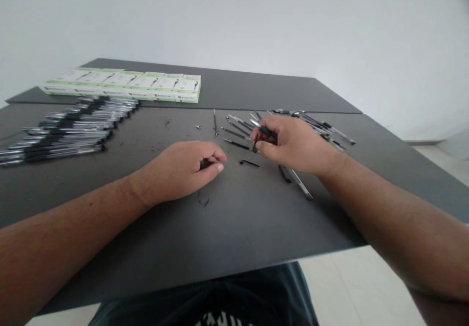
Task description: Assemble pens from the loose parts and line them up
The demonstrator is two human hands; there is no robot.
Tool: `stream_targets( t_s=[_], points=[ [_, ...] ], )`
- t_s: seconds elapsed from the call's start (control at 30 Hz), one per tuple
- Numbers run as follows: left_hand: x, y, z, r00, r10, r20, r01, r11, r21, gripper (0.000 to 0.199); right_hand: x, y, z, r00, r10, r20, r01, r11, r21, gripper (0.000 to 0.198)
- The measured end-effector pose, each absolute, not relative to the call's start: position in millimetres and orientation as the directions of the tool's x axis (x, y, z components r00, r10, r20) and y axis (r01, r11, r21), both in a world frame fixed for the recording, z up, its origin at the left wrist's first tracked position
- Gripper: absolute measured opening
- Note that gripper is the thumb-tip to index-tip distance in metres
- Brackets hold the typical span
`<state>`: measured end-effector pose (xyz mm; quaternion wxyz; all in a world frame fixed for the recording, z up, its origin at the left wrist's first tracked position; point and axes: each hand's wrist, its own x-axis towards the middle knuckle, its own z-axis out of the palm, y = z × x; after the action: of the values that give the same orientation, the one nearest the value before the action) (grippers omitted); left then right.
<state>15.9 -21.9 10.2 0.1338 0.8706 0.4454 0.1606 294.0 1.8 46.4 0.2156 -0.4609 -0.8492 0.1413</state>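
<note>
a pen piece (263,129) is pinched between thumb and fingers of the right hand (291,143), near scattered pen parts (238,144) on the grey table (234,233); the left hand (183,170) is loosely curled (whether anything is held cannot be told).

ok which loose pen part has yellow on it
The dark refill between the left hand and right hand; it alone shows yellow, near its right end.
</note>
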Motion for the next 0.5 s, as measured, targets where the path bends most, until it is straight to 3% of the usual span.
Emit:
stream_targets(
  t_s=[0.17, 0.5],
  points=[
    [17, -23, 11, 0.572, 0.806, 0.152, 0.698, -0.575, 0.425, 0.034, 281, -18, 40, -0.59, 0.782, 0.202, 0.553, 0.574, -0.604, 0.017],
    [20, -28, 16, 0.64, 0.747, 0.183, 0.633, -0.647, 0.426, 0.026, 274, -24, 38, -0.634, 0.743, 0.216, 0.534, 0.622, -0.572, 0.014]
  ],
)
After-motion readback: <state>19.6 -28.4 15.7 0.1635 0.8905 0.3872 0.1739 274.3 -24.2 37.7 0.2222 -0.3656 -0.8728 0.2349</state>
